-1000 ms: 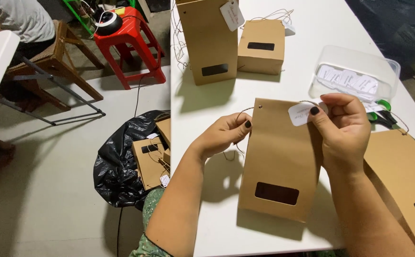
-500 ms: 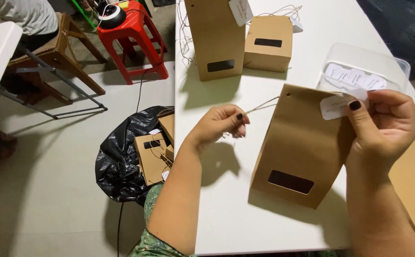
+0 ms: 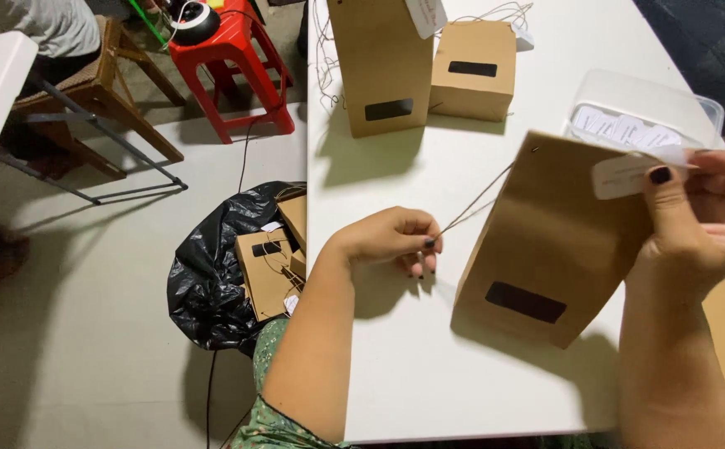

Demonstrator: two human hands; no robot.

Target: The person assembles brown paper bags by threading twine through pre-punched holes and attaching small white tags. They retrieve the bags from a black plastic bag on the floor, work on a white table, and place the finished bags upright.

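Paper bag (image 3: 553, 241) now higher (string (image 3: 474, 204) tauter)

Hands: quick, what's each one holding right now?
Left hand: fingers pinched shut on the thin string.
Right hand: fingers closed on the white tag at the top of the brown paper bag.

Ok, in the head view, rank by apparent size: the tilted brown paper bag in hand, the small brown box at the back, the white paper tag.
1. Tilted brown paper bag, though nearest the camera.
2. Small brown box.
3. White paper tag.
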